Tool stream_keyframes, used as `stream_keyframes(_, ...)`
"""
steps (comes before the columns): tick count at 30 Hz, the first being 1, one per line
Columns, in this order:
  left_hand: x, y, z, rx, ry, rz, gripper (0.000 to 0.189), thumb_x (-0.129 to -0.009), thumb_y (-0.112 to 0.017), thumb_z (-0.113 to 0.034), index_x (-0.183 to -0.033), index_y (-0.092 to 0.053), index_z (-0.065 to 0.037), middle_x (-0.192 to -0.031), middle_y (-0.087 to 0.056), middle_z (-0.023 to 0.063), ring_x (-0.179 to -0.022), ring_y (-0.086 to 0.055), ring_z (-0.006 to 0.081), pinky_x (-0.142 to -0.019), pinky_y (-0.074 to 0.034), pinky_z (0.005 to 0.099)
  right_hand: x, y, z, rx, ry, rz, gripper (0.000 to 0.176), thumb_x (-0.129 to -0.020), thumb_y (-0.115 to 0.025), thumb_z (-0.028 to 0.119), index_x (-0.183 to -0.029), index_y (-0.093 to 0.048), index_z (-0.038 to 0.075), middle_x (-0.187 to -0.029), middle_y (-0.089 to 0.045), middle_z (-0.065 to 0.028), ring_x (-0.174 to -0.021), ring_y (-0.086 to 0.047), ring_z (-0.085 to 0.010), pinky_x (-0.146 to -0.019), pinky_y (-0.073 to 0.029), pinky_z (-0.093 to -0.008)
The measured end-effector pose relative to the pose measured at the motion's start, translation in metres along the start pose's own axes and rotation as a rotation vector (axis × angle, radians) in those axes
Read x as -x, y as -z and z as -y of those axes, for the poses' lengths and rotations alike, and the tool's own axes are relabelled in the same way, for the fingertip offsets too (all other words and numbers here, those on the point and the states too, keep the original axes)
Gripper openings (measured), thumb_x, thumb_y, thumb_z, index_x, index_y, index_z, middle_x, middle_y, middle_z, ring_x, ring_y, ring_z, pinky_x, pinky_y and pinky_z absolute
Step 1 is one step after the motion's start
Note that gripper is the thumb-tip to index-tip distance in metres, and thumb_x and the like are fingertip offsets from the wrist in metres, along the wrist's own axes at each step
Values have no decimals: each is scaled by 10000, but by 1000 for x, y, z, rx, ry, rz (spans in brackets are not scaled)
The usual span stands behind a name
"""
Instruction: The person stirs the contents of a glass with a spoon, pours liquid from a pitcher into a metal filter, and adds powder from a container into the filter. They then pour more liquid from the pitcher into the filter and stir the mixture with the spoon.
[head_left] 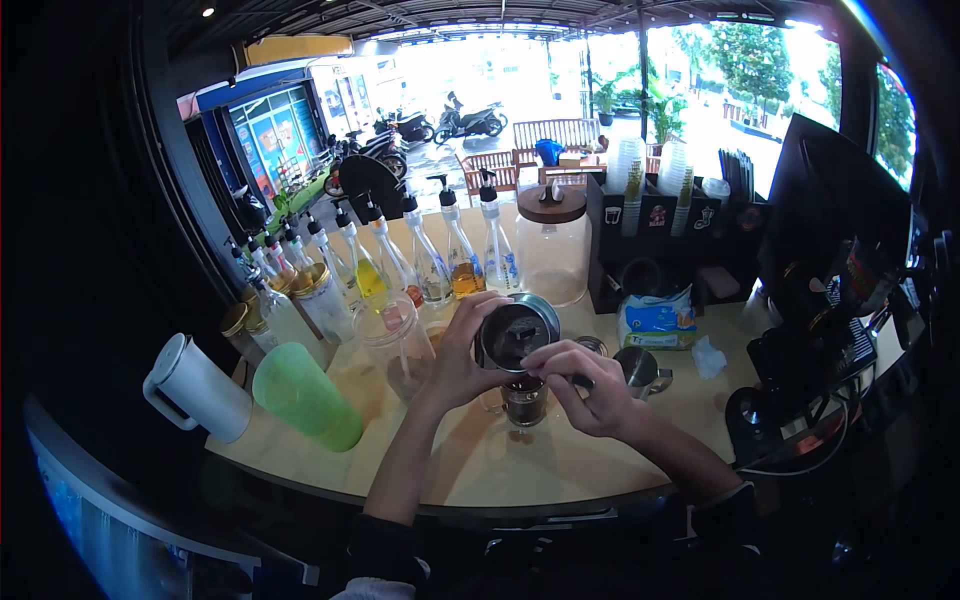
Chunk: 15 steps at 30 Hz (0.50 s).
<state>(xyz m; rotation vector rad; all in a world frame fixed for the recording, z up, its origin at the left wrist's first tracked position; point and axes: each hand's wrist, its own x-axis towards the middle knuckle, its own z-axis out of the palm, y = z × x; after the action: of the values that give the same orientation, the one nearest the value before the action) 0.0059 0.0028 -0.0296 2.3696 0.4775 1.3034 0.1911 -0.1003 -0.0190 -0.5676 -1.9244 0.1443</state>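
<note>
My left hand (457, 355) is wrapped around the side of a round metal cup (490, 345), whose dark inside faces up toward me. My right hand (592, 392) is closed in a pinch at the cup's near right rim; what the fingers hold, if anything, is too small to make out. Directly below the cup stands a glass mug (525, 405) with dark contents, its top hidden by the cup and my fingers. To the right of my right hand is a metal pitcher (635, 368). A clear plastic jar (390, 335) stands left of my left hand.
Several pump bottles (460, 265) line the counter's back, beside a wooden-lidded glass jar (553, 250). A green tumbler (305, 395) and white jug (198, 390) stand left. A cup organizer (660, 255), wipes pack (657, 318), crumpled tissue (709, 357) and dark monitor (845, 200) are right.
</note>
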Motion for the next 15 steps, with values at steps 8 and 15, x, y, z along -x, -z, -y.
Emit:
stream_keyframes(8,0,-1,-1,14,-6,16,805,-546,-866,-135,-1252,-483,-73,-1229,-459,105,-1182,-489,276,-991,-435,360,0,0,1,17,-57,29,59,-942,-460,17,-955,-517,8,-1052,-634,-161,-833,-653,-177,-739,-533,-305)
stream_keyframes(15,0,6,-5,-45,-39,102,790,-575,-864,-120,-1267,-484,-90,-1267,-430,91,-1220,-463,263,-1034,-414,368,1,14,-14,-255,-379,35,167,-964,-414,25,-1012,-568,-17,-901,-651,-99,-806,-653,-161,-742,-523,-295)
